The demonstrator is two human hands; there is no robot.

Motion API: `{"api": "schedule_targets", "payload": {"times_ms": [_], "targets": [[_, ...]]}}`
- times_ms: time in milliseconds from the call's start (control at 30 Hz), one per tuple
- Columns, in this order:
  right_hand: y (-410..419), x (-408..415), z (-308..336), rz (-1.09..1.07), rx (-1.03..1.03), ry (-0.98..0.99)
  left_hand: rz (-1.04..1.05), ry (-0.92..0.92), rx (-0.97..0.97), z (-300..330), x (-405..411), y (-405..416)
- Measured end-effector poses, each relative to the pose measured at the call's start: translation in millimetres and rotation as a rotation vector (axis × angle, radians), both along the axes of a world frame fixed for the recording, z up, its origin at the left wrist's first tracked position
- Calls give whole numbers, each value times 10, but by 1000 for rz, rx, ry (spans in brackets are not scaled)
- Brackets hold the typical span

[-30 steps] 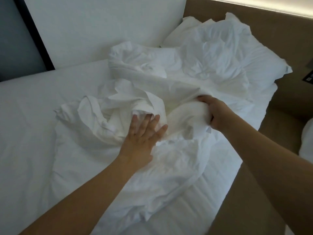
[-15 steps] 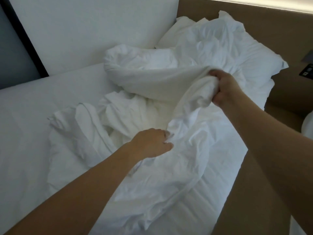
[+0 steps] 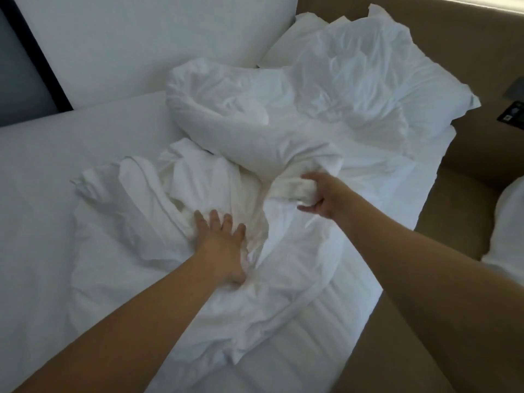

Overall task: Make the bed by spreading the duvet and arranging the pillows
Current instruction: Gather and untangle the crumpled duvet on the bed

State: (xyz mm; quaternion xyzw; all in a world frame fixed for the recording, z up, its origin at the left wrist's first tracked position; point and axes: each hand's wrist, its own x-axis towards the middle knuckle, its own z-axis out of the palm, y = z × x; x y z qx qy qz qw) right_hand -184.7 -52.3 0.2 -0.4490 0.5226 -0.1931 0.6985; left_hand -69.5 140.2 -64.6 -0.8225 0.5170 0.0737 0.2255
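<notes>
A white duvet [image 3: 255, 129] lies crumpled in a heap across the middle of the bed [image 3: 56, 222]. My left hand [image 3: 222, 242] presses flat on its folds with the fingers spread. Further right, my right hand [image 3: 323, 195] grips a bunched fold of the same duvet, fingers curled round it. A white pillow [image 3: 397, 80] lies at the head of the bed, partly under the duvet's far end. A second pillow [image 3: 286, 41] peeks out behind it.
A tan headboard [image 3: 453, 38] runs along the far right, with a dark control panel [image 3: 510, 114] on it. Brown floor [image 3: 453, 217] lies right of the bed. Another white bundle [image 3: 507, 228] shows at the right edge. A white wall panel [image 3: 141, 38] stands behind the bed.
My right hand came down from its raised pull and now grips a fold lower and nearer me. My left hand opened from a curled hold and presses flat on the duvet.
</notes>
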Motion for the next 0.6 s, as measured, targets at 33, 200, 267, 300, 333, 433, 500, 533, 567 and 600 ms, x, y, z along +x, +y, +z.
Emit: {"api": "schedule_targets", "payload": {"times_ms": [33,200,267,300,333,433,500,533,567,600], "targets": [[-152,88,143,-68,-32,-127,-30,-57,-18,58,49,16],[-577,190,1016,-101,-174,-531,51,371,-416,400,378,-146],[-531,165,1006,3,-204,-352,6,651,-355,497,373,-222],[-459,184,894,48,-211,-229,-69,690,-298,503,342,-224],[-346,214,748,80,-199,-119,-156,665,-235,469,309,-207],[166,222,-7,150,-76,24,-261,554,-96,301,328,-68],[474,200,-557,172,-33,140,-231,436,-139,232,517,32],[565,218,-744,150,-59,230,-194,350,-198,220,644,71],[603,233,-839,99,-108,273,-142,256,-261,199,786,100],[555,245,-920,41,-165,295,-82,167,-303,193,919,119]]}}
